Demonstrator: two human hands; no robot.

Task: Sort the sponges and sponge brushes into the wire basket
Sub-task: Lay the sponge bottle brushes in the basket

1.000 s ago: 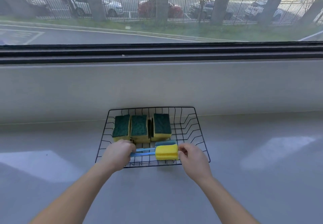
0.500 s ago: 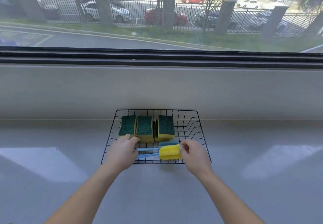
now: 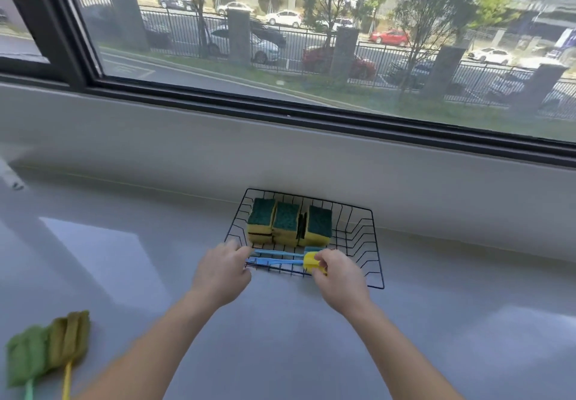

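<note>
A black wire basket (image 3: 371, 253) stands on the grey counter against the wall. Inside, along its back, sit three yellow sponges with green tops (image 3: 288, 223). Across its front lie two sponge brushes with blue handles (image 3: 277, 258); the near one has a yellow foam head (image 3: 310, 261), the far one a blue head, mostly hidden. My left hand (image 3: 223, 270) rests at the handle ends by the basket's front left corner. My right hand (image 3: 338, 276) pinches the yellow foam head with its fingertips.
Two more brushes with green and olive heads (image 3: 46, 348) lie on the counter at the near left, one on a green handle, one on a yellow handle. A window and its sill wall rise behind the basket. Grey counter (image 3: 467, 321) extends to the right.
The view has swung left and tilted, bringing the green and olive brushes into sight. My hands stay on the brushes in the basket's front; the right hand now covers part of the yellow head.
</note>
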